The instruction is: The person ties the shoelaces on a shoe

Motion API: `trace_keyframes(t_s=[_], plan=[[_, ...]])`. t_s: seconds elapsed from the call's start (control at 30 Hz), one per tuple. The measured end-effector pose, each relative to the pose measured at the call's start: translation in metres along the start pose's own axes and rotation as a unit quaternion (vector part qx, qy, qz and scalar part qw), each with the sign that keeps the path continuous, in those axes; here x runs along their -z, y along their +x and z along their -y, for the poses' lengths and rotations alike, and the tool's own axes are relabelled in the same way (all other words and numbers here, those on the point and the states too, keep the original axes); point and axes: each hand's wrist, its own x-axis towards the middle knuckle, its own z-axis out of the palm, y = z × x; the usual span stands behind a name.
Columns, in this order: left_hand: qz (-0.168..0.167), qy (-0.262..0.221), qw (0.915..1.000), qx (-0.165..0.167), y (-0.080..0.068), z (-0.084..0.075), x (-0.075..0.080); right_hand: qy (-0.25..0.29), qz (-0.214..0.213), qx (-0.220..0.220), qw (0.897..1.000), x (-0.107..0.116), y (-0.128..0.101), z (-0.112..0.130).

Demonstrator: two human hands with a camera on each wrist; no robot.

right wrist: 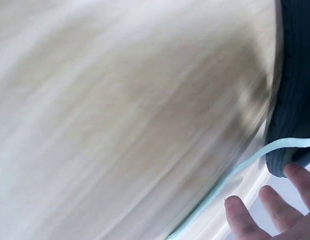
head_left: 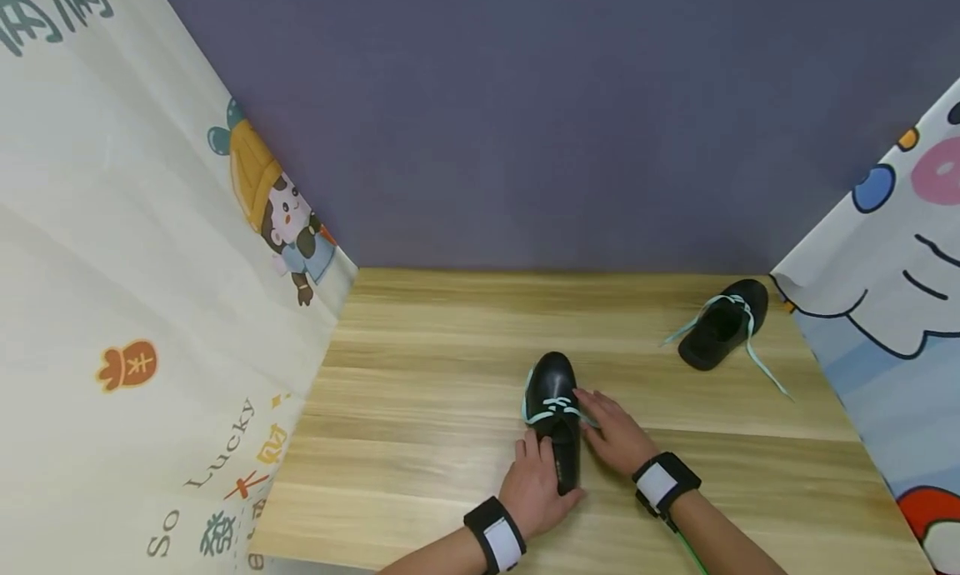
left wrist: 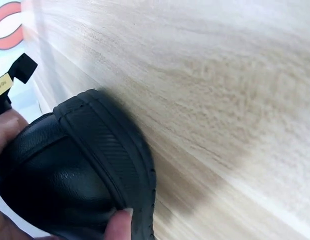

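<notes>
A black shoe with pale mint laces sits on the wooden table, toe pointing away from me. My left hand grips its heel end, thumb at the back and fingers along the left side by the opening. In the left wrist view the heel and ridged sole edge fill the lower left, with fingertips pressed on it. Along the shoe's right side, my right hand touches it with extended fingers. A loose lace runs out past these fingers in the right wrist view.
A second black shoe, its mint laces loose, lies at the back right of the wooden table. Behind the table rises a dark grey-blue wall. Printed cloths hang at the left and right sides.
</notes>
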Motion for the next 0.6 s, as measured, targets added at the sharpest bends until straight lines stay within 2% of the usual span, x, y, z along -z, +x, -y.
trace_keyframes(t_s=[0.07, 0.17, 0.27, 0.33, 0.47, 0.6], plan=[[0.002, -0.023, 0.9997, -0.001, -0.002, 0.003, 0.000, 0.003, 0.010, -0.010, 1.000, -0.002, -0.001, 0.001], [-0.020, -0.070, 0.9973, -0.012, -0.001, 0.012, 0.003, 0.011, 0.020, -0.025, 0.999, -0.005, -0.003, 0.001], [-0.047, -0.095, 0.9942, -0.021, 0.011, 0.024, 0.009, 0.030, 0.025, -0.034, 0.999, -0.006, -0.003, 0.001], [-0.050, -0.097, 0.9938, -0.022, 0.024, 0.033, 0.013, 0.041, 0.027, -0.041, 0.998, -0.006, -0.002, 0.002], [-0.015, -0.078, 0.9967, -0.016, 0.050, 0.048, 0.019, 0.059, 0.031, -0.055, 0.996, -0.003, 0.004, 0.004], [0.031, -0.085, 0.9957, -0.023, 0.066, 0.059, 0.019, 0.081, 0.035, -0.066, 0.994, 0.002, 0.014, 0.007]])
